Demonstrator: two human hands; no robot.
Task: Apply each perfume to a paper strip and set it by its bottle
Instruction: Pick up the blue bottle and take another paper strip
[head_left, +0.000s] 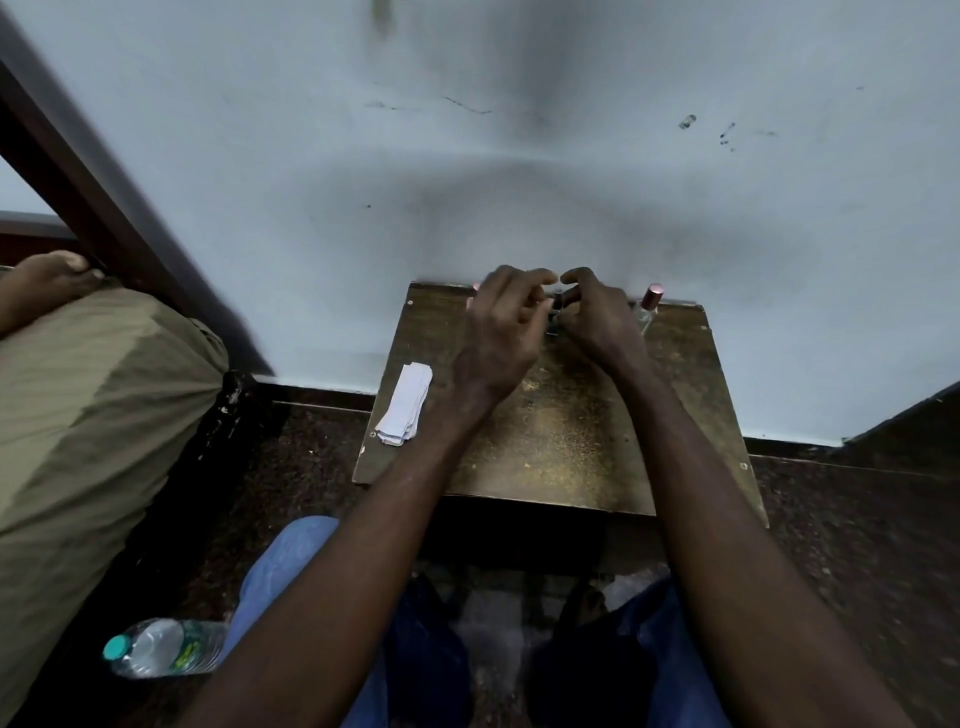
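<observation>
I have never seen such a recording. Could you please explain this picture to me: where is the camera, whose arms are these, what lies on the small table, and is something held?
There is no machine here. A person wears one camera on the head, so you look down along their own arms. The left hand and the right hand meet at the far edge of a small wooden table against a wall. Between them stands a small dark bottle; the right hand's fingers seem to pinch its top, but whether the left hand grips it is too blurred to tell. To the right stands a clear bottle with a pink cap. A pile of white paper strips lies on the table's left side. A plastic water bottle lies on the floor.
</observation>
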